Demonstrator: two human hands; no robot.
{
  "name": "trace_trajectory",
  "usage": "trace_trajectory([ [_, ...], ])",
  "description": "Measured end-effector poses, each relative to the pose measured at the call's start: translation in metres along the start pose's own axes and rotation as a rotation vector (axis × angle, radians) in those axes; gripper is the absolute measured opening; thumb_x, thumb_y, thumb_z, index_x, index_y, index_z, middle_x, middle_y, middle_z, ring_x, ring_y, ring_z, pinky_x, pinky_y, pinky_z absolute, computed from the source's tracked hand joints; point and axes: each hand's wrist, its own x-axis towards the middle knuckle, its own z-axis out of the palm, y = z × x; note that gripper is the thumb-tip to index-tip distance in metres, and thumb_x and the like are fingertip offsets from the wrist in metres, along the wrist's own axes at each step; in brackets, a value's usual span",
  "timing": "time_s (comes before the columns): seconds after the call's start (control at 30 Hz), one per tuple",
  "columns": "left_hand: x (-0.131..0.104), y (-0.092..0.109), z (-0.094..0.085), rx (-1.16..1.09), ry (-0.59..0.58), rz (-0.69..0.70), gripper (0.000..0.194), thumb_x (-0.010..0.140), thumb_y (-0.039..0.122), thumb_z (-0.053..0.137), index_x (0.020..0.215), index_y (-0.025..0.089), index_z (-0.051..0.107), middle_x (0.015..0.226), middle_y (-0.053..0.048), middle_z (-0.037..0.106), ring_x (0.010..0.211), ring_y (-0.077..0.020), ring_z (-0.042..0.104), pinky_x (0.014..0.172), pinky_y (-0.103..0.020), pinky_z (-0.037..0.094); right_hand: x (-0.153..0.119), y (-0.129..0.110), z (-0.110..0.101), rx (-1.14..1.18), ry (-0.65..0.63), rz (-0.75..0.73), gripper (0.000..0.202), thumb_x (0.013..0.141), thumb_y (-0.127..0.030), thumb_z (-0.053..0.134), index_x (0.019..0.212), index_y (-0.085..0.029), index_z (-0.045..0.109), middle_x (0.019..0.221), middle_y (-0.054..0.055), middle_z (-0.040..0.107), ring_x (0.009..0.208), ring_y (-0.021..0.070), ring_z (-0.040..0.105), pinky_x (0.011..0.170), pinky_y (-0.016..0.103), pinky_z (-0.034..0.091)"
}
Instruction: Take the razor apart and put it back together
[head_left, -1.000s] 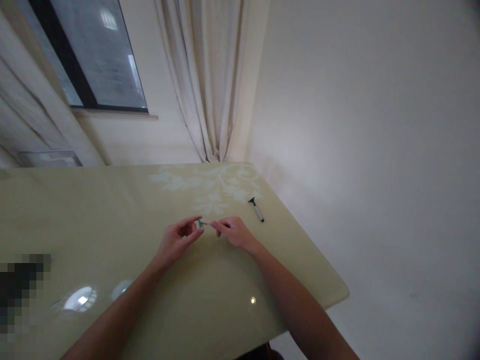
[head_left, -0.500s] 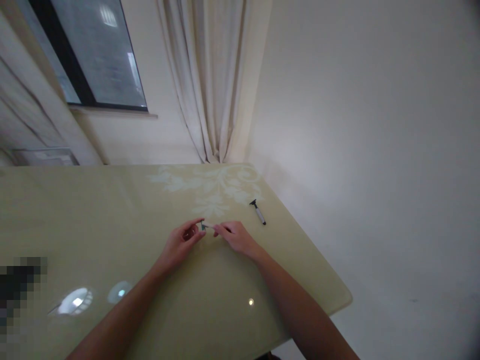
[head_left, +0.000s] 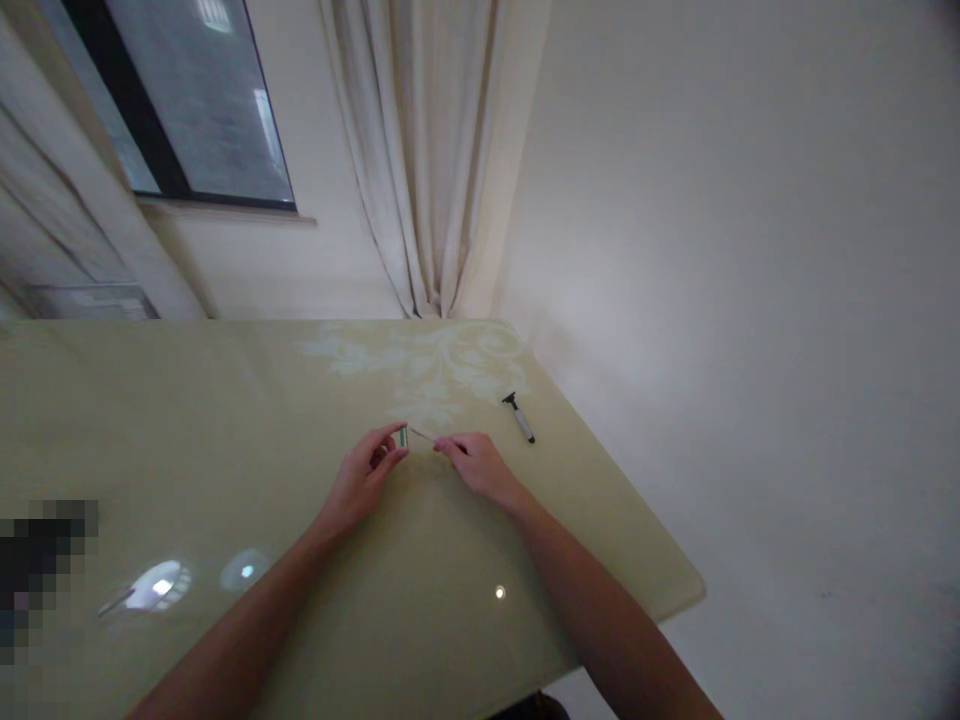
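Near the middle of the table, my left hand pinches a small greenish piece upright between thumb and fingertips. Just to its right, my right hand grips a thin, light stick-like thing, whose far tip points at the upper end of the greenish piece. Whether the two touch is too small to tell. A razor with a black head and grey handle lies on the table, beyond and to the right of my right hand.
The pale yellow-green glossy table has its right edge running along a white wall. A pixelated dark object is at the far left. Beyond the back edge hang curtains beside a window.
The thin thing in my right hand has moved to the upper end of the greenish piece, and my right hand is slightly farther from my left. The view has shifted a little.
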Motion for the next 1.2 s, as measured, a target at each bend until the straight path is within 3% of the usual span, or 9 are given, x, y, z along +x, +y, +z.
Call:
trace_trajectory([
  [0.13, -0.001, -0.001, 0.001, -0.037, 0.006, -0.024, 0.048, 0.090, 0.044, 0.064, 0.129, 0.017, 0.067, 0.082, 0.001, 0.059, 0.067, -0.0146, 0.053, 0.064, -0.027, 0.043, -0.002, -0.002, -0.001, 0.047, -0.080, -0.067, 0.037, 0.106, -0.036, 0.054, 0.101, -0.016, 0.084, 0.063, -0.002, 0.057, 0.063, 0.0124, 0.051, 0.062, 0.024, 0.032],
  [0.27, -0.003, -0.001, 0.000, -0.036, 0.017, -0.037, 0.047, 0.091, 0.044, 0.063, 0.130, 0.018, 0.066, 0.084, 0.001, 0.059, 0.067, -0.0145, 0.053, 0.064, -0.027, 0.042, -0.002, -0.001, 0.000, 0.009, 0.004, 0.004, 0.037, 0.106, -0.036, 0.055, 0.100, -0.015, 0.084, 0.063, -0.001, 0.060, 0.063, 0.0131, 0.051, 0.061, 0.025, 0.030],
  [0.4, -0.002, 0.000, -0.001, -0.033, 0.009, -0.040, 0.048, 0.091, 0.046, 0.063, 0.130, 0.019, 0.065, 0.082, 0.002, 0.059, 0.066, -0.0150, 0.054, 0.063, -0.027, 0.042, -0.003, -0.003, 0.001, 0.068, -0.064, -0.036, 0.036, 0.107, -0.038, 0.054, 0.106, -0.017, 0.084, 0.064, -0.002, 0.061, 0.062, 0.0126, 0.051, 0.062, 0.024, 0.032],
  [0.57, -0.002, 0.002, -0.003, -0.032, 0.019, -0.049, 0.048, 0.093, 0.046, 0.062, 0.131, 0.018, 0.065, 0.082, 0.002, 0.059, 0.067, -0.0148, 0.053, 0.064, -0.027, 0.043, -0.003, -0.007, 0.002, 0.007, 0.009, 0.034, 0.040, 0.108, -0.041, 0.053, 0.100, -0.017, 0.084, 0.066, 0.001, 0.064, 0.066, 0.0141, 0.054, 0.064, 0.025, 0.032],
  [0.73, -0.003, 0.003, -0.003, -0.048, 0.022, -0.043, 0.048, 0.092, 0.045, 0.063, 0.132, 0.019, 0.065, 0.082, 0.002, 0.058, 0.067, -0.0143, 0.054, 0.063, -0.026, 0.042, -0.003, -0.010, 0.003, 0.061, -0.050, -0.011, 0.040, 0.108, -0.042, 0.051, 0.105, -0.018, 0.083, 0.065, -0.001, 0.062, 0.064, 0.0135, 0.053, 0.064, 0.025, 0.033],
  [0.87, -0.003, 0.002, -0.002, -0.065, 0.028, -0.035, 0.048, 0.092, 0.046, 0.062, 0.131, 0.019, 0.065, 0.081, 0.002, 0.057, 0.066, -0.0139, 0.053, 0.061, -0.026, 0.041, -0.002, -0.012, 0.001, -0.011, 0.036, 0.047, 0.038, 0.107, -0.038, 0.054, 0.097, -0.016, 0.084, 0.067, 0.001, 0.065, 0.065, 0.0139, 0.054, 0.064, 0.026, 0.031],
  [1.0, -0.004, 0.002, -0.003, -0.056, 0.019, -0.022, 0.048, 0.091, 0.045, 0.064, 0.132, 0.018, 0.065, 0.081, 0.002, 0.058, 0.066, -0.0140, 0.053, 0.062, -0.025, 0.042, -0.001, -0.014, 0.001, 0.050, -0.013, -0.014, 0.036, 0.107, -0.037, 0.054, 0.102, -0.017, 0.083, 0.065, 0.000, 0.063, 0.064, 0.0135, 0.055, 0.062, 0.025, 0.031],
  [1.2, -0.004, 0.002, -0.005, -0.053, 0.024, -0.024, 0.049, 0.092, 0.045, 0.062, 0.133, 0.018, 0.064, 0.082, 0.002, 0.057, 0.066, -0.0132, 0.052, 0.061, -0.025, 0.040, -0.002, -0.015, 0.002, 0.020, 0.061, 0.005, 0.037, 0.107, -0.037, 0.054, 0.098, -0.016, 0.083, 0.070, 0.002, 0.067, 0.068, 0.0142, 0.057, 0.065, 0.025, 0.033],
])
